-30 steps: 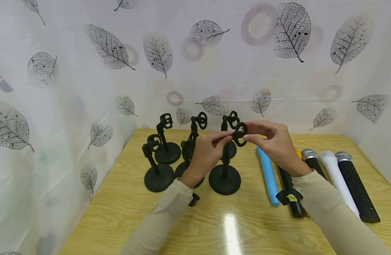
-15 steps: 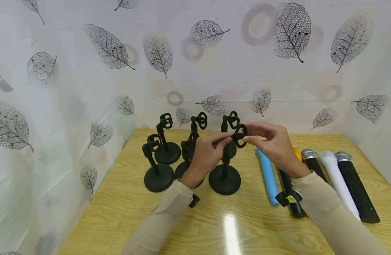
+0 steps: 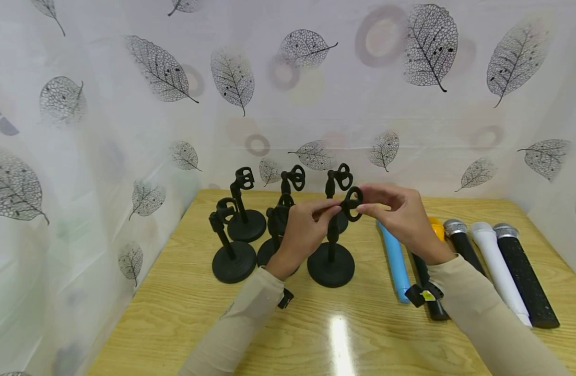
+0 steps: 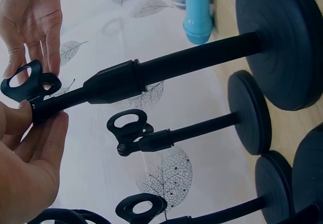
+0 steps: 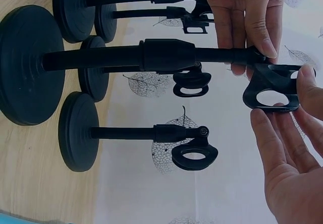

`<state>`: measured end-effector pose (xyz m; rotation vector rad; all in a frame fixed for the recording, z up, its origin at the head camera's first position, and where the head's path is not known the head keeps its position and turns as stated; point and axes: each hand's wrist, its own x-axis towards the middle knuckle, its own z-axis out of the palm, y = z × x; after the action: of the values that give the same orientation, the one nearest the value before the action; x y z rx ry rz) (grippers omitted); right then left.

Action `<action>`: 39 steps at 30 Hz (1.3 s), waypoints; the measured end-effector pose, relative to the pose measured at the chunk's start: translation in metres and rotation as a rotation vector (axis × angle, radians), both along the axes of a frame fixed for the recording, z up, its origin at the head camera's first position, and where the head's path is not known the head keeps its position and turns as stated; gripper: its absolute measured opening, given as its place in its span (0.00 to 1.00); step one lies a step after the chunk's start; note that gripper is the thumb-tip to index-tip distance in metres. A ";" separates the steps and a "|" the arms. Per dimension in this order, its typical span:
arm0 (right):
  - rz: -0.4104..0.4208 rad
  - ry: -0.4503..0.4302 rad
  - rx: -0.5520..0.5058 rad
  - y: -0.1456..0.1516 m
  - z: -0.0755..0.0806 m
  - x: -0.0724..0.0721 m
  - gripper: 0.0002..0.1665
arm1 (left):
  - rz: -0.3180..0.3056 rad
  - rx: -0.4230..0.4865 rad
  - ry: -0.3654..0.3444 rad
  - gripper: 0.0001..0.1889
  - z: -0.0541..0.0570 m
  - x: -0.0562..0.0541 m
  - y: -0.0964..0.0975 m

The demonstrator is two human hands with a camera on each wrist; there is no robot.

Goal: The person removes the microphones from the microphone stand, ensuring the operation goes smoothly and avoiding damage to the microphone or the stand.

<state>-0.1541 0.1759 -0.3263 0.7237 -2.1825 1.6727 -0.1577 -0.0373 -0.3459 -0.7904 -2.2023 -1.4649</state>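
In front of me a black desktop microphone stand rests on its round base [image 3: 331, 266]. My left hand [image 3: 301, 232] pinches the top of its pole just under the clip, thumb against fingers. On the other side, my right hand [image 3: 405, 216] holds the ring-shaped microphone clip [image 5: 252, 94] between thumb and fingertips. In the left wrist view the pole [image 4: 202, 57] with its thicker collar [image 4: 115, 82] runs from the base up to my left fingers. The clip stands roughly upright, its openings showing in both wrist views.
Several similar black stands [image 3: 234, 262] are grouped to the left and behind. On the right lie microphones: a light blue one [image 3: 395, 261], a white one [image 3: 499, 271], black ones [image 3: 527, 277] and an orange-headed one [image 3: 436, 228]. A leaf-patterned curtain [image 3: 334, 120] closes off the back.
The clip has come down slightly and shifted a little left, with my right hand following it. My left hand keeps its hold near the top of the pole.
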 end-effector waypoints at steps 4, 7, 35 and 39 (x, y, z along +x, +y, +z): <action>-0.002 -0.017 0.014 0.000 -0.003 0.000 0.19 | -0.002 -0.005 -0.022 0.11 -0.003 0.000 0.000; -0.009 -0.024 0.024 0.001 -0.005 0.000 0.19 | -0.003 -0.008 -0.031 0.11 -0.004 0.000 0.000; -0.010 -0.050 0.029 0.001 -0.013 0.001 0.20 | -0.015 0.000 -0.062 0.10 -0.013 0.000 0.000; -0.006 -0.057 0.029 0.001 -0.015 0.001 0.20 | 0.000 -0.023 -0.058 0.10 -0.015 0.001 0.000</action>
<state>-0.1526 0.1771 -0.3414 0.6843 -2.2495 1.6817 -0.1570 -0.0377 -0.3605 -0.7641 -2.2651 -1.4831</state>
